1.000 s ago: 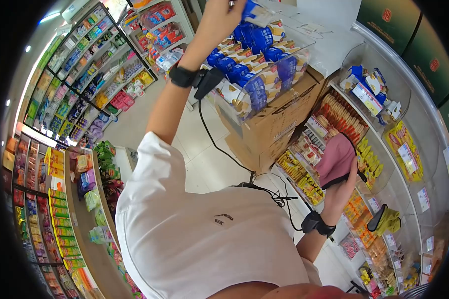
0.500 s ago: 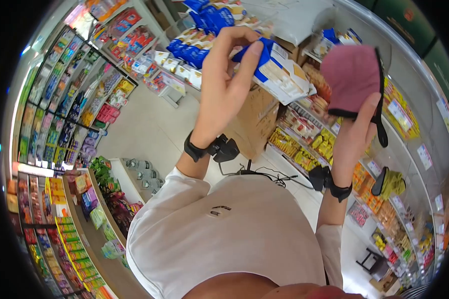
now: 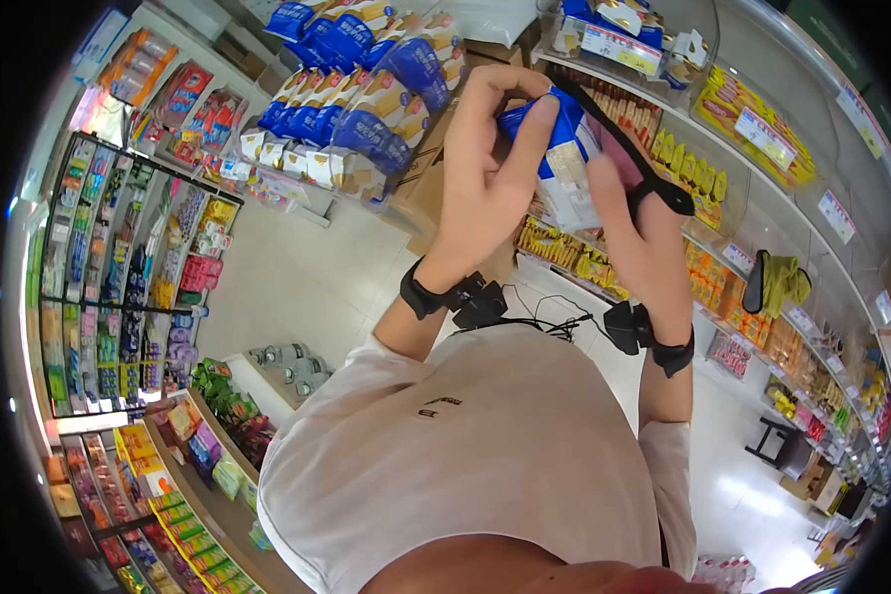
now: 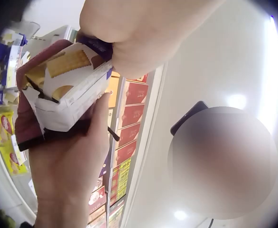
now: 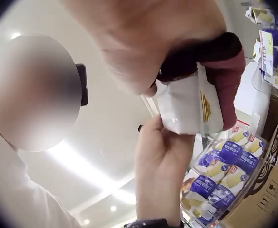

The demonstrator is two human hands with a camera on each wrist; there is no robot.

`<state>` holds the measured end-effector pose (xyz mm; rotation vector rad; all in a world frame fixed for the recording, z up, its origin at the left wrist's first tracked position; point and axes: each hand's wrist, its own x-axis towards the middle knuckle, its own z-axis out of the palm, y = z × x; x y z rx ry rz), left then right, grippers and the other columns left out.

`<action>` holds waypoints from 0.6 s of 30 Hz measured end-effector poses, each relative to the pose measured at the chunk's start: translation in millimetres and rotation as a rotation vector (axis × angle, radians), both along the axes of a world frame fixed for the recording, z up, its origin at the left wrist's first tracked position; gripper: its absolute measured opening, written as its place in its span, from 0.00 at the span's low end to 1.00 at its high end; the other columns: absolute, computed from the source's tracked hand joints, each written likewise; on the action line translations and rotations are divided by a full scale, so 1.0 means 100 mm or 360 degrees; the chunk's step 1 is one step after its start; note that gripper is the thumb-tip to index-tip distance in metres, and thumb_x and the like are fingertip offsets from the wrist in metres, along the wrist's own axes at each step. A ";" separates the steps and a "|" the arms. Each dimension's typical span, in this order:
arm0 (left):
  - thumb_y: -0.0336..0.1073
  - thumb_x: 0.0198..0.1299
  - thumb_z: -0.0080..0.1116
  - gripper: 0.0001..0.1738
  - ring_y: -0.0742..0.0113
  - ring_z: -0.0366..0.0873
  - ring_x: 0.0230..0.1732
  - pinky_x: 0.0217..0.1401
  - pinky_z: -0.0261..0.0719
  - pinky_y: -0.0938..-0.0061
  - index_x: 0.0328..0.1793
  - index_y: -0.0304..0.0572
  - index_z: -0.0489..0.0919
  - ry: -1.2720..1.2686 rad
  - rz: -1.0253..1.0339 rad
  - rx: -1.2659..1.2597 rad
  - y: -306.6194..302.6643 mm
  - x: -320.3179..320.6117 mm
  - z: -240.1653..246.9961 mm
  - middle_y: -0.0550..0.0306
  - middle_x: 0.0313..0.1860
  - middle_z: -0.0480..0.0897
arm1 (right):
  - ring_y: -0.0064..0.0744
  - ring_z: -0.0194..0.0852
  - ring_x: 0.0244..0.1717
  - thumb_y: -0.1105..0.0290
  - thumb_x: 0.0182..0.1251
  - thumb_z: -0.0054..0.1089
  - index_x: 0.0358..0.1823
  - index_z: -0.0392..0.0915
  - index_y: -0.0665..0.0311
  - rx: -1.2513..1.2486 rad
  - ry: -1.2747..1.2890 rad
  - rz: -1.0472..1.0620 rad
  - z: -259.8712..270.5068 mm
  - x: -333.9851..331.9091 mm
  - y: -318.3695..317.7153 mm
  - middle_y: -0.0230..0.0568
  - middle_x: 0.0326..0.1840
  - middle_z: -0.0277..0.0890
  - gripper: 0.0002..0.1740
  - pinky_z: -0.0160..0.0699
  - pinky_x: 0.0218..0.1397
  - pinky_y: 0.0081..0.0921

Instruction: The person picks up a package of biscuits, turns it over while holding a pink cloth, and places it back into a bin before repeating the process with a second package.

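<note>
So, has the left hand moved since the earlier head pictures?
Yes: judged against the stacked blue packets, the left hand has come from above them to their right, close to the right hand.

We see a packet (image 3: 567,180) in blue and white, with golden biscuits pictured on it, between the left hand (image 3: 485,173) and the right hand (image 3: 653,257). Mauve cloth (image 5: 230,88) edged in black shows at the right hand. We note black straps (image 3: 421,292) behind both hands, blue, white and yellow packs (image 3: 366,124) left of the left hand, and an olive-green item (image 3: 786,283) with a dark edge right of the right hand.
</note>
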<state>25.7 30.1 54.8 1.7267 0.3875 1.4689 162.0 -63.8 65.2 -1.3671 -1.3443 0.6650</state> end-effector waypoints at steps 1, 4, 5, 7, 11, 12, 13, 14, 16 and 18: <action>0.27 0.71 0.56 0.08 0.77 0.74 0.45 0.50 0.73 0.82 0.53 0.36 0.73 -0.0044 -0.0049 -0.0047 0.00 0.02 -0.01 0.60 0.44 0.78 | 0.41 0.81 0.50 0.61 0.66 0.69 0.64 0.73 0.69 0.0121 -0.0086 0.0029 -0.02 0.04 -0.02 0.51 0.50 0.81 0.30 0.77 0.57 0.35; 0.28 0.72 0.56 0.08 0.77 0.75 0.46 0.51 0.75 0.81 0.53 0.36 0.73 -0.0216 -0.0334 -0.0314 0.05 0.04 -0.01 0.59 0.45 0.79 | 0.37 0.82 0.52 0.61 0.58 0.77 0.63 0.74 0.69 0.0359 -0.0108 0.0081 -0.14 0.07 -0.05 0.48 0.48 0.83 0.34 0.77 0.59 0.32; 0.28 0.73 0.56 0.08 0.77 0.75 0.46 0.51 0.75 0.80 0.54 0.36 0.72 -0.0228 -0.0344 -0.0315 0.06 0.05 -0.03 0.58 0.46 0.79 | 0.36 0.82 0.52 0.61 0.56 0.79 0.63 0.75 0.69 0.0359 0.0042 0.0069 -0.21 0.06 -0.01 0.47 0.48 0.83 0.36 0.77 0.60 0.31; 0.28 0.73 0.54 0.08 0.77 0.76 0.48 0.52 0.77 0.80 0.55 0.36 0.71 -0.0256 -0.0370 -0.0314 0.08 0.08 -0.08 0.57 0.48 0.79 | 0.36 0.83 0.52 0.60 0.53 0.81 0.63 0.75 0.69 0.0350 0.0113 -0.0001 -0.25 0.07 -0.01 0.47 0.49 0.84 0.38 0.78 0.59 0.30; 0.27 0.74 0.52 0.08 0.76 0.76 0.49 0.53 0.78 0.80 0.56 0.36 0.69 -0.0452 -0.0482 -0.0391 0.08 0.14 -0.15 0.56 0.52 0.78 | 0.35 0.85 0.47 0.59 0.50 0.83 0.62 0.76 0.68 0.0368 -0.0179 -0.0185 -0.18 0.09 -0.09 0.46 0.48 0.85 0.39 0.80 0.54 0.28; 0.27 0.74 0.52 0.08 0.76 0.76 0.50 0.53 0.78 0.80 0.56 0.36 0.69 -0.0472 -0.0502 -0.0396 0.08 0.14 -0.16 0.56 0.53 0.77 | 0.34 0.85 0.45 0.58 0.49 0.84 0.61 0.77 0.68 0.0390 -0.0246 -0.0223 -0.17 0.08 -0.10 0.46 0.48 0.85 0.40 0.81 0.53 0.28; 0.27 0.75 0.52 0.09 0.76 0.76 0.50 0.53 0.78 0.80 0.56 0.36 0.69 -0.0492 -0.0521 -0.0403 0.08 0.15 -0.17 0.55 0.53 0.77 | 0.34 0.85 0.45 0.59 0.48 0.84 0.61 0.77 0.68 0.0421 -0.0275 -0.0264 -0.17 0.07 -0.10 0.46 0.47 0.85 0.39 0.81 0.51 0.27; 0.27 0.75 0.52 0.09 0.76 0.76 0.50 0.53 0.78 0.80 0.56 0.36 0.69 -0.0494 -0.0528 -0.0396 0.08 0.15 -0.16 0.55 0.53 0.77 | 0.33 0.85 0.44 0.59 0.48 0.84 0.61 0.77 0.67 0.0452 -0.0304 -0.0307 -0.18 0.06 -0.11 0.45 0.46 0.85 0.39 0.82 0.50 0.27; 0.27 0.75 0.52 0.09 0.76 0.76 0.50 0.53 0.78 0.80 0.56 0.36 0.69 -0.0501 -0.0543 -0.0383 0.08 0.16 -0.16 0.55 0.53 0.77 | 0.32 0.86 0.42 0.60 0.47 0.85 0.61 0.78 0.67 0.0513 -0.0341 -0.0367 -0.20 0.05 -0.12 0.45 0.45 0.86 0.40 0.82 0.48 0.27; 0.27 0.75 0.52 0.08 0.75 0.76 0.50 0.53 0.78 0.81 0.56 0.37 0.69 -0.0507 -0.0554 -0.0389 0.08 0.17 -0.16 0.55 0.53 0.78 | 0.32 0.85 0.41 0.61 0.46 0.85 0.61 0.78 0.67 0.0576 -0.0358 -0.0400 -0.21 0.03 -0.12 0.45 0.44 0.86 0.40 0.83 0.46 0.26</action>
